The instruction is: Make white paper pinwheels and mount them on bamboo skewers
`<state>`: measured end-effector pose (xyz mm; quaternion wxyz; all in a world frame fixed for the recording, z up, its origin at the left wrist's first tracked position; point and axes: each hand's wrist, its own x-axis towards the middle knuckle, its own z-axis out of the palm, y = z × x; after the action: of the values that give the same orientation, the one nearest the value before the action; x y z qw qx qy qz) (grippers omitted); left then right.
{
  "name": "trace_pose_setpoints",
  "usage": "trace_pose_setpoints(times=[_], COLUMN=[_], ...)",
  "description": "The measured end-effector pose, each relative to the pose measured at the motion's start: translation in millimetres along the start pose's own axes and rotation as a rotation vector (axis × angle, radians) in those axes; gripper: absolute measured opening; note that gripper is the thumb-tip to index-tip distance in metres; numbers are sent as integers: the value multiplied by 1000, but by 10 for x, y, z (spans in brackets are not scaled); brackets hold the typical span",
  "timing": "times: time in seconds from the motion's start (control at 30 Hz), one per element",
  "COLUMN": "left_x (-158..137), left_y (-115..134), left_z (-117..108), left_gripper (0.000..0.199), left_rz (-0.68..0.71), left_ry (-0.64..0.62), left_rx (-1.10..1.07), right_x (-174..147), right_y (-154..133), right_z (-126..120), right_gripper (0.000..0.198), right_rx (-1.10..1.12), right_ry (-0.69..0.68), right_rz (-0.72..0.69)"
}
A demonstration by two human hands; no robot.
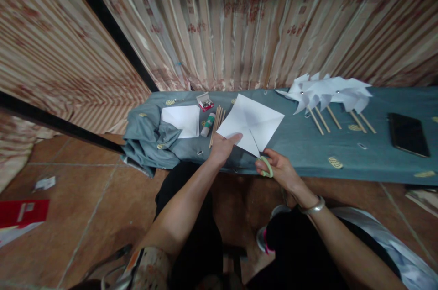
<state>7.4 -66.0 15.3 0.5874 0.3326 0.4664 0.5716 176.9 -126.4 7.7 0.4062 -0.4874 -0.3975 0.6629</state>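
Holding green-handled scissors (268, 167) in the right hand (281, 170), at the near corner of a white paper square (255, 114); pinching its near-left edge with the left hand (224, 147), apparently steadying it over the tabletop (297, 153). Having wooden sticks (216, 121) just beyond, likely for reach, and paper pinwheels (323, 90) grouped farther right, seemingly leaving working room.

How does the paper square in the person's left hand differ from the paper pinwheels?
The paper square is a single, mostly flat sheet; the paper pinwheels have pointed, folded blades.
The paper square has no stick; the paper pinwheels have wooden sticks.
The left hand holds the paper square; the paper pinwheels lie bunched on the cloth.
Both are white.
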Motion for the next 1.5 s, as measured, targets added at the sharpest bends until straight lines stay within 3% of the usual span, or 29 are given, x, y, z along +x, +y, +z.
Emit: trace_pose_setpoints(times=[0.4,0.63,0.73,0.9,0.97,1.1,1.23,1.5], left_x=[-6,50,63,39,8,-76,-136,-123], left_y=[93,210,194,97,62,45,68,60], left_z=[8,-101,-127,-102,-81,-23,38,56], left_gripper=[53,60,55,42,37,28,25,26], left_rz=[5,53,69,106,104,104,114,140], left_ry=[42,121,119,24,-45,-171,-209,-224], left_rx=[-64,-90,-80,52,132,264,303,339], right_x=[-105,-255,-298,-263,-222,-137,-71,25], right_y=[12,-140,-316,-536,-574,-609,-636,-659], right_z=[-30,-356,-562,-737,-732,-665,-589,-476], right_gripper=[67,55,55,50,47,50,60,52], right_rx=[-77,-285,-337,-216,-206,-312,-372,-298], right_ry=[-104,-175,-82,338,422,451,504,367], right_rz=[40,62,63,-243,-327,-403,-433,-381])
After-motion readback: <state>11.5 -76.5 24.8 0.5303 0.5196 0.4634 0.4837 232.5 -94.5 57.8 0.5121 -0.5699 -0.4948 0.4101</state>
